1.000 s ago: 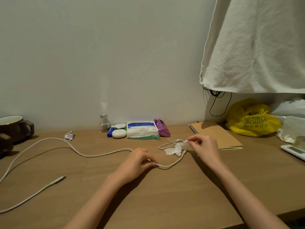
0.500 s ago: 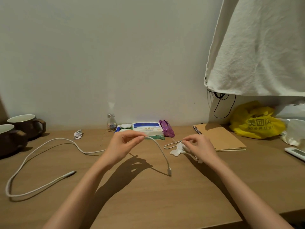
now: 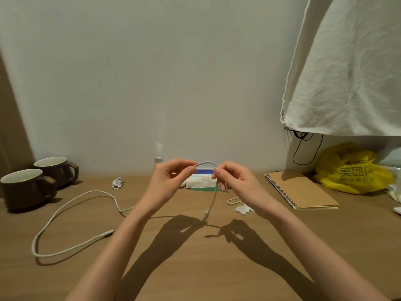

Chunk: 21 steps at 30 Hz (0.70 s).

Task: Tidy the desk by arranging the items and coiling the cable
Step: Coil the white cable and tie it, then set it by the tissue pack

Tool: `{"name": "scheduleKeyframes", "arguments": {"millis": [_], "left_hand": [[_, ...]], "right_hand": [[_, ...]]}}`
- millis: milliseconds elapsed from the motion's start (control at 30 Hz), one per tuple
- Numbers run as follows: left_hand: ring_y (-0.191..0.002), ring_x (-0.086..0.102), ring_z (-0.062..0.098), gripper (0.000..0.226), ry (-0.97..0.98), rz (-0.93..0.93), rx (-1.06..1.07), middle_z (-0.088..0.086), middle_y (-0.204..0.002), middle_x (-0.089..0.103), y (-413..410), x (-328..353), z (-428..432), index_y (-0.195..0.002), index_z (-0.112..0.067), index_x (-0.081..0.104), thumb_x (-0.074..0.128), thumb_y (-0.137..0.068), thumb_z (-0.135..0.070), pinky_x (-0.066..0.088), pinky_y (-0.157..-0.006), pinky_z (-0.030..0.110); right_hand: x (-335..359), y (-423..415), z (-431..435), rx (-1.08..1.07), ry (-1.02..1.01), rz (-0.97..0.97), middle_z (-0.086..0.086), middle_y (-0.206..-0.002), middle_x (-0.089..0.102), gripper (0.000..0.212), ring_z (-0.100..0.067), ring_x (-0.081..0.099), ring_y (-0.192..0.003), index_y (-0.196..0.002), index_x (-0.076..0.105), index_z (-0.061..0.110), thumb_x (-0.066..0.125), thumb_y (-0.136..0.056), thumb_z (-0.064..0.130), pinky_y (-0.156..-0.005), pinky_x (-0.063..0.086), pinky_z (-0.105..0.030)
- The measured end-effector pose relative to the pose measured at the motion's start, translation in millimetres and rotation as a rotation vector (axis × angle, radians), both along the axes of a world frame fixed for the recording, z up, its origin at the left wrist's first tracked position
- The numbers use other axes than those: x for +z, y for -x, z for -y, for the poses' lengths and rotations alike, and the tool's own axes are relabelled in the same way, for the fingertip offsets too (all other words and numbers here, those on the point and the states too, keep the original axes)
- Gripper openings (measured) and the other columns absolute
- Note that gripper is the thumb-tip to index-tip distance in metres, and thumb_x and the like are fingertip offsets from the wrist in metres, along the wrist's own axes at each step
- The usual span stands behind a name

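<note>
Cable [image 3: 71,205] arches at frame centre between pinching fingertips: left hand [image 3: 168,183] and right hand [image 3: 236,181] each grip it above the desk [image 3: 195,268]. One plug dangles below; the rest loops across the lower left, near two mugs [image 3: 28,187].

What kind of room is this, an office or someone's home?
Probably a desk at home: two brown mugs, a spiral notebook, a yellow shopping bag, and a white charging cable lie on a wooden desk.
</note>
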<state>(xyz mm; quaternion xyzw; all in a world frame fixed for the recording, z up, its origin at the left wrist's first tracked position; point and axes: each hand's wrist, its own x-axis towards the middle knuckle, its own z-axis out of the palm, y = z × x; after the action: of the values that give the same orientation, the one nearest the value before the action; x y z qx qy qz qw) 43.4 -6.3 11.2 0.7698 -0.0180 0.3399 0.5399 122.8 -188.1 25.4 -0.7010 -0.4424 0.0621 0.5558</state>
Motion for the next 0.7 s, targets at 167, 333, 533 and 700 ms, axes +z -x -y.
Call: {"name": "scheduleKeyframes", "arguments": {"millis": [167,333,533,700], "left_hand": [[-0.075,0.064,0.001,0.018,0.089,-0.082,0.034,-0.008,-0.087,0.075,1.5,-8.0,-4.1,-0.103,-0.021,0.073,0.062,-0.088,-0.021,0.05,-0.061,0.014],[-0.068,0.063,0.003,0.016,0.09,-0.185,-0.028,-0.004,-0.081,0.075,-1.3,-11.7,-6.0,-0.1,-0.021,0.073,0.063,-0.087,-0.02,0.047,-0.055,0.015],[-0.065,0.064,0.005,0.016,0.047,-0.276,-0.127,-0.006,-0.076,0.074,-4.7,-23.0,-7.1,-0.096,-0.017,0.075,0.062,-0.088,-0.021,0.044,-0.05,0.021],[-0.068,0.066,0.008,0.016,-0.074,-0.356,-0.154,-0.003,-0.081,0.074,-10.6,-28.7,-12.1,-0.1,-0.025,0.072,0.064,-0.087,-0.022,0.048,-0.052,0.022]], "right_hand": [[2.7,-4.8,-16.9,-0.042,-0.048,-0.059,0.008,-0.063,0.061,0.025,0.001,0.053,-0.07,-0.089,0.06,0.015,0.043,-0.1,0.03,-0.066,0.038,-0.024],[-8.3,-12.6,-30.3,-0.096,-0.037,-0.062,0.009,-0.072,0.07,0.03,0.008,0.056,-0.068,-0.099,0.059,0.006,0.044,-0.099,0.032,-0.071,0.039,-0.025],[-18.4,-21.9,-43.8,-0.126,-0.069,-0.156,0.009,-0.067,0.068,0.031,0.009,0.054,-0.059,-0.1,0.059,0.003,0.044,-0.099,0.029,-0.067,0.038,-0.024],[-31.0,-33.6,-48.7,-0.134,-0.074,-0.239,0.01,-0.067,0.066,0.028,0.006,0.057,-0.065,-0.092,0.064,0.008,0.048,-0.097,0.032,-0.073,0.041,-0.027]]}}
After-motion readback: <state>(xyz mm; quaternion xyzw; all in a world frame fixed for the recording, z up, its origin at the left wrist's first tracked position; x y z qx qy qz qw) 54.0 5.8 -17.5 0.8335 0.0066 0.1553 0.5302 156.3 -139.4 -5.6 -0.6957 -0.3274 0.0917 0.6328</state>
